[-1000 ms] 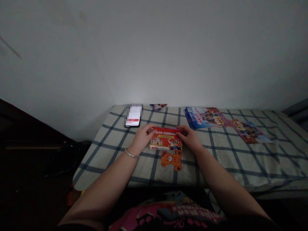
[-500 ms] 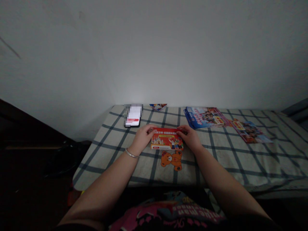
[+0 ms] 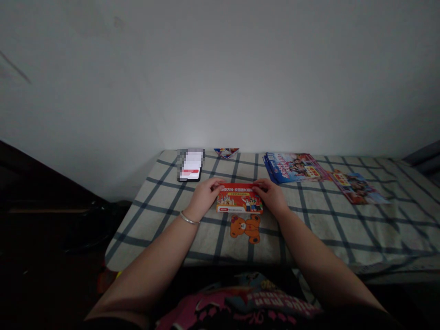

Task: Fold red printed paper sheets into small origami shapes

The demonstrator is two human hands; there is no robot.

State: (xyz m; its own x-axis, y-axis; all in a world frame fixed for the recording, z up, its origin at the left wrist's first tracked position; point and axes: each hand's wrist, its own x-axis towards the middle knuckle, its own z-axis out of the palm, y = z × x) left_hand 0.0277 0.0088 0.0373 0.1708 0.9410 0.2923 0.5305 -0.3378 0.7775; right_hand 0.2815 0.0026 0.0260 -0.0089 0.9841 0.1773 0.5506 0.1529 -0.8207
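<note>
Leaning over a checked cloth [image 3: 347, 231], the person is keeping both hands on a red printed card [image 3: 239, 204], which is lying flat near the middle of the cloth. The left hand [image 3: 204, 197] is covering the card's upper left corner, and the right hand [image 3: 270, 197] is covering its upper right corner. The hands are staying apart, with the card's width between them. I cannot tell whether they are pinching the card or only pressing down on it. A silver bangle [image 3: 187, 218] is circling the left wrist.

Just below the card, an orange teddy-bear sticker [image 3: 244, 228] is lying on the cloth, almost touching the card's lower edge. Beyond the left hand, a phone [image 3: 189, 167] is lying with its screen blurred out. Beyond the right hand, a stack of blue brochures [image 3: 294, 167] is sitting near the wall, with a colourful leaflet [image 3: 357, 188] lying just beside it. A small folded printed piece [image 3: 226, 152] is poking up at the cloth's far edge, against a plain white wall [image 3: 220, 68].
</note>
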